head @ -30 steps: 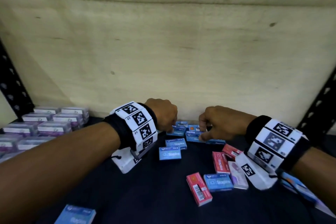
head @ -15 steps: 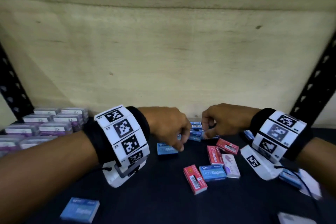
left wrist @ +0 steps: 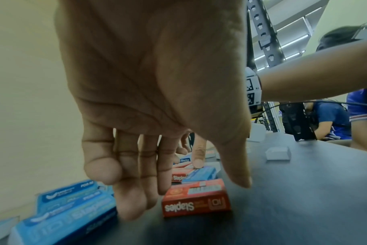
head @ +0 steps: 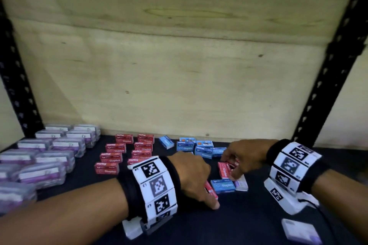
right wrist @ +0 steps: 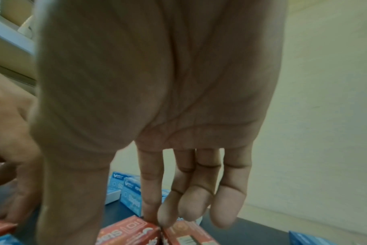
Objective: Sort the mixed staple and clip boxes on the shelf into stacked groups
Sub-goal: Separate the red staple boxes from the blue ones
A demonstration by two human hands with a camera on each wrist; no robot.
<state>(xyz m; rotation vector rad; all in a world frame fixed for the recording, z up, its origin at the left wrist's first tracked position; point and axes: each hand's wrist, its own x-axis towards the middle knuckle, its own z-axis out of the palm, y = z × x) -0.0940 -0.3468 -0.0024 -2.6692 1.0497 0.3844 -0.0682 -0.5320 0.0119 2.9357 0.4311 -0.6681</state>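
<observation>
Gathering stray red staple boxes on the shelf

Your left hand (head: 189,177), fingers loose and holding nothing, reaches over one red staple box (left wrist: 196,198); your right hand (head: 246,157) fingertips two more (head: 226,169) mid-shelf, near the red rows (head: 124,153).

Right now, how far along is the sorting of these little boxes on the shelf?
Well along. Done: clear purple-labelled clip boxes grouped at left, red staple boxes in rows, blue staple boxes gathered at the back. In hand: the right hand reaches onto two loose red boxes; the left hand closes around another red box. Left: a loose blue box, small pale boxes.
</observation>
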